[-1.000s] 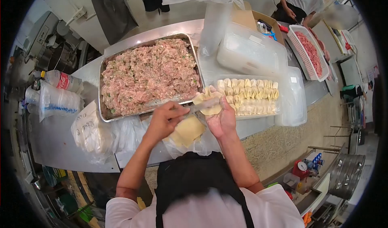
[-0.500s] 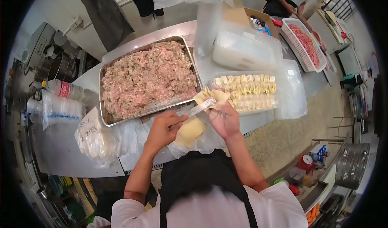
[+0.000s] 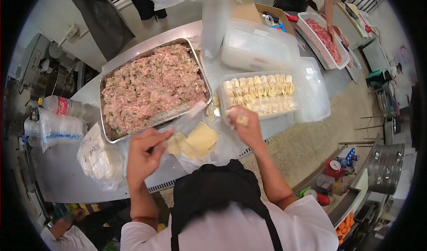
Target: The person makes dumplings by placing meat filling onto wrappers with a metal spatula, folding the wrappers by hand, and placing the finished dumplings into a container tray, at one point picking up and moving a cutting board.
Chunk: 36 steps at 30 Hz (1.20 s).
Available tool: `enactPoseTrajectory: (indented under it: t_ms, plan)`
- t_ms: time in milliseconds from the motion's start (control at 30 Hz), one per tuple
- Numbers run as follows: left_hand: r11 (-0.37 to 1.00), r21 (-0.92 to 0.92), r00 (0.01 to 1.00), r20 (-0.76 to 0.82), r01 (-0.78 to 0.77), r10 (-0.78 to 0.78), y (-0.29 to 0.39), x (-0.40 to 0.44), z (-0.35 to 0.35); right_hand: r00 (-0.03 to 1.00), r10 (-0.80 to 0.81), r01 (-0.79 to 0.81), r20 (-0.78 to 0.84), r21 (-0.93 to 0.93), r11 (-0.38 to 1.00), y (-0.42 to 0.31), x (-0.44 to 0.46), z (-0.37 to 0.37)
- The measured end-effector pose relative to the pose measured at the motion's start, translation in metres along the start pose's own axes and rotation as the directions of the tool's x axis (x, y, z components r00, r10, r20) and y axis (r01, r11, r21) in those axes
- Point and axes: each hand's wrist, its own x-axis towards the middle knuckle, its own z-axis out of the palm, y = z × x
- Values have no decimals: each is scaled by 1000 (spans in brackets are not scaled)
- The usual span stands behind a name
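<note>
My left hand [image 3: 144, 155] is pinched closed at the near edge of the meat tray, beside the square dough wrappers [image 3: 202, 137] on plastic. A flat spatula [image 3: 195, 114] shows as a pale blurred streak extending from its fingers. My right hand [image 3: 249, 128] is curled around a folded dumpling [image 3: 241, 119], partly hidden by the fingers, at the near left corner of a clear plastic container [image 3: 271, 113]. Inside that container, finished dumplings [image 3: 265, 89] lie in rows. Minced meat filling [image 3: 153, 88] fills the large metal tray [image 3: 106, 128] to the left.
Lidded plastic containers [image 3: 260, 46] stand behind the dumplings. Bagged wrappers [image 3: 100, 157] and a bottle [image 3: 62, 105] lie at left. At the far right, a co-worker's hand [image 3: 331, 30] reaches over a white basket [image 3: 311, 51] of meat.
My left hand has moved left, away from my right hand. The open wrapper in my right hand is now a closed dumpling. The view has shifted slightly; another person's arm appears at lower left.
</note>
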Motion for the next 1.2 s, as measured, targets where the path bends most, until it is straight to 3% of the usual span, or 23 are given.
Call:
enactPoseTrajectory:
  t_ms: [33, 100, 133, 200, 233, 300, 433, 500, 633, 700, 900, 933, 1000, 1133, 1200]
  plan:
    - [1000, -7, 1000, -3, -1, 1, -4, -1, -3, 995, 34, -27, -89, 83, 996, 4, 0, -13]
    - [996, -68, 994, -83, 61, -66, -9, -3, -8, 935, -39, -1, -351, -113, 994, 21, 5, -44]
    - [996, -72, 994, -84, 59, -65, -15, -4, -5, 936, -42, 0, -351, -118, 993, 15, 8, -59]
    - [990, -143, 997, -80, 0, -12, -27, -7, 4, 907, 223, -303, -357, -184, 935, 3, 14, -85]
    - [989, -150, 997, -79, -2, -10, -28, -9, 6, 906, 222, -304, -360, -190, 933, 3, 17, -90]
    - [979, -174, 993, -32, 103, -110, -30, -12, 10, 984, 31, -135, -174, -628, 767, 4, 20, -98]
    - [972, -208, 991, -54, 106, -119, -39, -14, 13, 981, 186, -179, -45, -565, 805, 13, 23, -100]
    - [974, -194, 989, -63, 120, -134, -39, -14, 12, 992, 83, 5, 90, -710, 704, 11, 23, -89]
    - [978, -160, 986, -78, 134, -148, -40, -19, 10, 998, 63, -36, 20, -635, 772, 3, 23, -69]
    - [975, -155, 985, -33, 162, -169, -42, -21, 8, 998, -45, 6, -46, -637, 771, 14, 25, -66]
    - [970, -171, 983, -31, 176, -183, -51, -23, 12, 985, 26, -128, -168, -629, 766, 31, 30, -54]
    - [968, -169, 980, -30, 187, -195, -51, -25, 13, 986, 36, -131, -162, -627, 768, 33, 26, -55]
    - [969, -170, 979, -72, 178, -192, -50, -24, 15, 986, -101, -9, -131, -651, 759, 37, 22, -57]
    - [966, -61, 960, -115, 250, -256, -59, -32, 9, 976, -187, 64, -115, -664, 745, -17, 1, -27]
    - [942, -121, 935, -134, 313, -328, -62, -33, 13, 993, -7, 51, 118, -374, 926, -19, -18, -3]
